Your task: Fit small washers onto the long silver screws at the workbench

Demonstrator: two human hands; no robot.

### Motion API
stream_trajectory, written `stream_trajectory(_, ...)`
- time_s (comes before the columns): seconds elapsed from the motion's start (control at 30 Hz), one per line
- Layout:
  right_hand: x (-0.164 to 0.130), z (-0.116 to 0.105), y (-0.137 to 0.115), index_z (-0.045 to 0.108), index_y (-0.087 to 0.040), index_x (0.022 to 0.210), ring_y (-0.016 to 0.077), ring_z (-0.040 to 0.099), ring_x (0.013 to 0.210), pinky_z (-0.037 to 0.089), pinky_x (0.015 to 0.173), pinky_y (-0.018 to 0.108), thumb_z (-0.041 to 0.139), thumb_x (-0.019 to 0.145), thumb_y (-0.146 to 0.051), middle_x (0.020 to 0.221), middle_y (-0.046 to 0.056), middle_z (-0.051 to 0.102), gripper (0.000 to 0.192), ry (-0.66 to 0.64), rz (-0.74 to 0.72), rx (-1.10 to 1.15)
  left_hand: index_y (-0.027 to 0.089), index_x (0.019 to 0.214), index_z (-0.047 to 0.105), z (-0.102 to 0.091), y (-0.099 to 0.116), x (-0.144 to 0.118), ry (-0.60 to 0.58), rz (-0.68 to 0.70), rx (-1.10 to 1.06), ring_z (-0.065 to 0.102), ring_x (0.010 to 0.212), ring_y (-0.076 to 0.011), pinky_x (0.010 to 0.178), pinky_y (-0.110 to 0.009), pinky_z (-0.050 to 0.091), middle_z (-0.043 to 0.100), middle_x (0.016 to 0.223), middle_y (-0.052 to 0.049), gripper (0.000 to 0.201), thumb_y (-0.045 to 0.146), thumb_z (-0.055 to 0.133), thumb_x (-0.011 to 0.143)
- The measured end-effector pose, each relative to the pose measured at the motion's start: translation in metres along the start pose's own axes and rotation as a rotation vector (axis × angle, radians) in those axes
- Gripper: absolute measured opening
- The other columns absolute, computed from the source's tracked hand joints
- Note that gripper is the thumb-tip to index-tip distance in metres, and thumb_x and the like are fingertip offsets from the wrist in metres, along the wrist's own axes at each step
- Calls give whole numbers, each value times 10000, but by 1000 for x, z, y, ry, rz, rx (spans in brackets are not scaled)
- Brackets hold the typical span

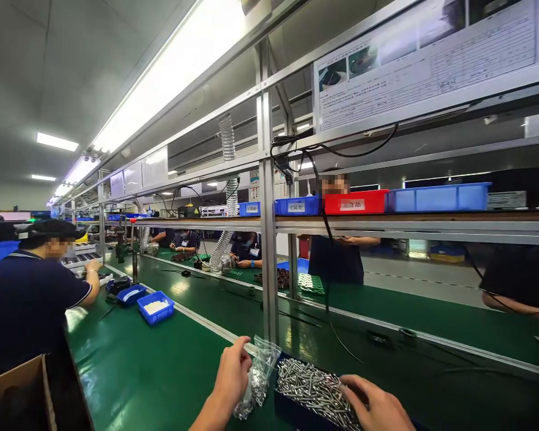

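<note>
The left hand (232, 376) rises from the bottom edge with its wrist bent, its grip pinched shut on the mouth of a small clear plastic bag (259, 374) part-filled with silver screws; the bag hangs just left of a dark blue tray heaped with loose silver screws (312, 389); the right hand (377, 407) lies palm-down on that heap, fingers curled among the screws, though whether its grip has closed on any cannot be told. Both sit at the near edge of the green table (153, 371), whose mat lies open to the left as far as a brown cardboard box (18, 392). One small blue bin of white parts (156, 307) stands further along, beside a seated person in a dark shirt (27, 305). On the overhead shelf: three blue bins and one red bin (356, 202).
</note>
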State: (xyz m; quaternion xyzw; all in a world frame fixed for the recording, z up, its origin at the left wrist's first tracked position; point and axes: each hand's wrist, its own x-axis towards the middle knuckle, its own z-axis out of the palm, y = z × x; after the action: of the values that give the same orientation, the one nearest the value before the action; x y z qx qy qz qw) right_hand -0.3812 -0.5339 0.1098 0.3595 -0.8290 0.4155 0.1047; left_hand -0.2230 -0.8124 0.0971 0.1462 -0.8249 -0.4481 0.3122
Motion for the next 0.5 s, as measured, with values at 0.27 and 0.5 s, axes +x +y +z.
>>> stream_trajectory(0.27, -92, 27, -56, 753, -203, 955, 229, 708, 790, 548, 692, 299, 586, 907, -379, 880, 69, 759, 246, -111, 58, 292, 140, 1118, 568, 52, 14, -38, -275, -104, -564, 669, 677, -174, 703, -280, 505, 656, 726, -12, 552, 455, 792, 724)
stream_trajectory(0.5, -175, 46, -41, 744, -182, 936, 194, 661, 797, 504, 746, 295, 642, 868, -227, 869, 70, 737, 131, -270, -191, 212, 121, 1147, 559, 78, 11, -64, -478, -379, -691, 690, 713, -156, 593, -202, 442, 709, 794, -40, 656, 429, 886, 670)
